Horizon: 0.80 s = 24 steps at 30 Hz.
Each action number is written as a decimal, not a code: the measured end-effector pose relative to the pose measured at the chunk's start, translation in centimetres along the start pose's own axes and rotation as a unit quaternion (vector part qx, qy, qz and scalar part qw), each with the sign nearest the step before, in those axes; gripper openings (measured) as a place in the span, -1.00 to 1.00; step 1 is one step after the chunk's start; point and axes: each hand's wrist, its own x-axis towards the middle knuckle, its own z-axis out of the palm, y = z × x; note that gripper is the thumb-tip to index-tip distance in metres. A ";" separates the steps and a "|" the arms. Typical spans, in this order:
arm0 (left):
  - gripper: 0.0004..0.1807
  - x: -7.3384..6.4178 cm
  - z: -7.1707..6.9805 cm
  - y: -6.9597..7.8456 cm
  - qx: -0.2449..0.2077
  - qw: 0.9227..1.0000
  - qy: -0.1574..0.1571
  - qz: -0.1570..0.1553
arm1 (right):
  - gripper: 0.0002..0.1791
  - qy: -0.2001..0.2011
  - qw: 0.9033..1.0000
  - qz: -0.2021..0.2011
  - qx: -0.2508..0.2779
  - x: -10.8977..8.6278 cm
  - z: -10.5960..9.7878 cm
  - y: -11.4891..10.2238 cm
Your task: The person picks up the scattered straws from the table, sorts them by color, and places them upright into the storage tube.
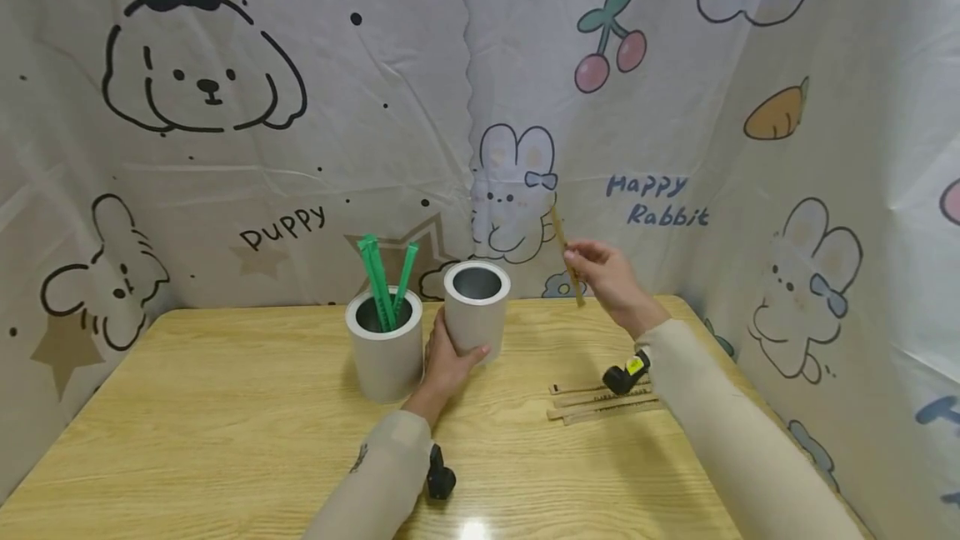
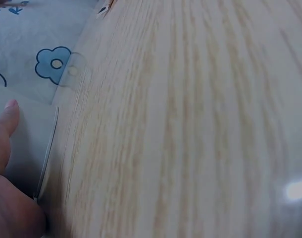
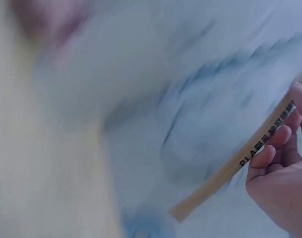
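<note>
My left hand (image 1: 447, 367) grips the right-hand white cylindrical holder (image 1: 487, 325), its thumb across the front and its fingers on the left side. In the left wrist view only part of this holder (image 2: 29, 144) shows at the left edge. Above the table to the right, my right hand (image 1: 609, 280) pinches a slim brown paper-wrapped stick (image 1: 559, 227), held tilted near upright. Dark printed lettering runs along the stick (image 3: 210, 187) in the right wrist view. Directly left of my left hand stands a second white holder (image 1: 385, 365) with several green sticks (image 1: 380, 286) in it.
Several more brown sticks (image 1: 592, 407) lie side by side on the wooden table (image 1: 225, 423), below my right forearm. A cloth backdrop (image 1: 405, 107) with cartoon prints hangs behind the table and along its sides. Each wrist wears a small black camera (image 1: 440, 475).
</note>
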 end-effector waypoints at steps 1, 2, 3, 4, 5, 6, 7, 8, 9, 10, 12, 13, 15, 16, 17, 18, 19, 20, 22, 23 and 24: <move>0.10 0.0 0.0 0.0 0.001 1.000 0.001 0.000 | -0.85 -0.002 0.999 -0.009 0.053 0.3 1.0 -1.3; 0.09 0.0 0.0 0.0 0.002 1.000 0.002 0.000 | -0.80 -0.006 0.994 -0.015 0.105 0.5 2.0 -2.6; 0.09 0.1 0.0 0.0 0.002 1.000 0.003 0.001 | -0.74 -0.012 0.989 -0.020 0.148 0.7 3.0 -3.6; 0.08 0.1 -0.1 0.0 0.002 1.000 0.004 0.002 | -0.70 -0.019 0.982 -0.026 0.186 0.9 4.0 -4.5; 0.08 0.2 -0.1 0.0 0.003 1.000 0.004 0.003 | -0.66 -0.028 0.977 -0.030 0.209 1.1 4.8 -5.1; 0.08 0.2 -0.1 0.0 0.003 1.000 0.003 0.002 | -0.63 -0.035 0.972 -0.034 0.229 1.4 5.7 -5.5; 0.08 0.3 0.0 0.0 0.004 1.000 0.002 0.002 | -0.60 -0.038 0.969 -0.035 0.241 1.6 6.4 -5.7; 0.07 0.3 0.0 0.0 0.005 1.000 0.001 0.002 | -0.59 -0.037 0.967 -0.034 0.249 1.9 7.1 -5.7; 0.07 0.4 0.0 0.0 0.006 1.000 0.001 0.002 | -0.58 -0.033 0.966 -0.031 0.254 2.2 7.7 -5.4; 0.07 0.4 0.1 0.0 0.006 1.000 -0.001 0.001 | -0.59 -0.027 0.967 -0.023 0.251 2.4 8.2 -5.0; 0.07 0.4 0.1 0.0 0.004 1.000 -0.005 -0.001 | -0.65 -0.009 0.973 -0.001 0.230 2.8 9.0 -3.8; 0.07 0.4 0.1 0.0 0.002 1.000 -0.007 -0.001 | -0.71 -0.002 0.978 0.011 0.210 2.9 9.3 -3.1; 0.06 0.4 0.1 0.0 -0.001 1.000 -0.009 -0.003 | -0.83 0.008 0.987 0.037 0.156 2.8 9.6 -1.7; 0.06 0.3 0.2 -0.1 -0.001 1.000 -0.010 -0.003 | -0.89 0.008 0.991 0.046 0.123 2.8 9.7 -1.1; 0.06 0.3 0.2 -0.1 -0.001 1.000 -0.010 -0.003 | -0.88 0.006 0.994 0.053 0.094 2.6 9.6 -0.7; 0.06 0.4 0.2 -0.1 0.000 1.000 -0.011 -0.003 | -0.82 0.002 0.996 0.056 0.064 2.4 9.4 -0.3; 0.06 0.3 0.2 -0.1 0.002 1.000 -0.011 -0.002 | -0.74 -0.005 0.998 0.057 0.036 2.2 9.0 -0.1; 0.06 0.3 0.2 -0.1 0.002 1.000 -0.010 0.000 | -0.68 -0.011 0.998 0.059 0.012 1.9 8.5 0.1; 0.05 0.2 0.2 -0.2 0.001 1.000 -0.005 0.005 | -0.59 -0.031 0.997 0.057 -0.032 1.2 7.1 0.7; 0.05 0.2 0.1 -0.1 -0.002 1.000 -0.003 0.007 | -0.56 -0.040 0.996 0.058 -0.049 0.8 6.3 1.1; 0.05 0.1 0.1 -0.1 -0.006 1.000 -0.002 0.010 | -0.54 -0.052 0.995 0.061 -0.065 0.4 5.3 1.6</move>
